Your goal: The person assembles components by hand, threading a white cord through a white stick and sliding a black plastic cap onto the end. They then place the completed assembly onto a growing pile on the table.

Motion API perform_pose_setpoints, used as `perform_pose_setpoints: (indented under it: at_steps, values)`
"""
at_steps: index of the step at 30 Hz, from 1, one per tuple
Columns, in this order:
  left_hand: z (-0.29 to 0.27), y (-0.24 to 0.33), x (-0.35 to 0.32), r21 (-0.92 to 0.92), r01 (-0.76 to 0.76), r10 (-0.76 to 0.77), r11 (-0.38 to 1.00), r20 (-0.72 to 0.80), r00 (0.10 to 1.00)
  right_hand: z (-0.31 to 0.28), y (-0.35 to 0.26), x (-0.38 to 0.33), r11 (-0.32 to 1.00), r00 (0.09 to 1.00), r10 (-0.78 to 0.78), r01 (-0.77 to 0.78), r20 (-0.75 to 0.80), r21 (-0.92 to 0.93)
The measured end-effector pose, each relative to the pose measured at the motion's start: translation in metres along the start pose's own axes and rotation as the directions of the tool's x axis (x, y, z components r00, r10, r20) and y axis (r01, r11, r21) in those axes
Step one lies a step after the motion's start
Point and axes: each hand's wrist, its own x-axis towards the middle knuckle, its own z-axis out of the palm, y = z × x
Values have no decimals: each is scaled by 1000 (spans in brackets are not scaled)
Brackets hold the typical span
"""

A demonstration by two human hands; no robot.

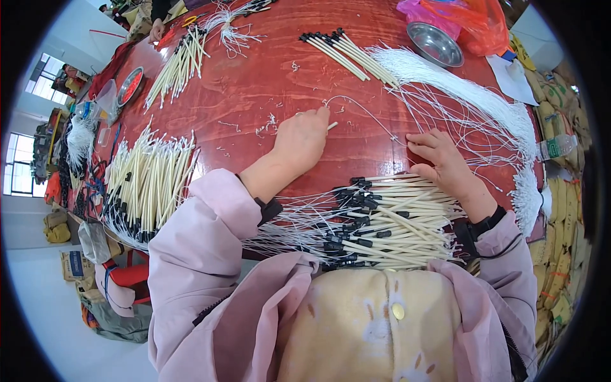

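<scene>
Fingers of the left hand (299,141) were pinched on a short cream tube (331,126); right hand (443,162) fingers curled, pinning a thin white string (366,109) to the red table (254,83).
Best done, I'd judge, by keeping the string taut and aligned with the tube mouth. Count: three tube piles plus one near bundle (388,223); two metal bowls; strings too many to count.

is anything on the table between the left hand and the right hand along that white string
Nothing visible does. The white string arcs over bare red table from the left hand to the right hand; the cream sticks lie nearer the body.
</scene>
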Motion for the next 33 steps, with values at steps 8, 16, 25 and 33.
perform_pose_setpoints:
  at_steps: [8, 16, 25, 33]
  values:
    - [-12, -35, -27, 18, 12, -10, 1000, -100, 995, 8, 1, -4, 998, 998, 20, -16, -58, 64]
    - [-35, -30, -28, -89, 208, -212, 974, -29, 977, 9, 1, -4, 995, 996, 55, -49, -67, 93]
    - [-15, -45, -18, -66, 231, -234, 971, -49, 971, 13, 2, -3, 992, 993, 56, -43, -105, 118]
    - [-73, -68, -30, 12, 45, -46, 999, 50, 998, 7, 3, -13, 998, 994, 27, -34, -105, -58]
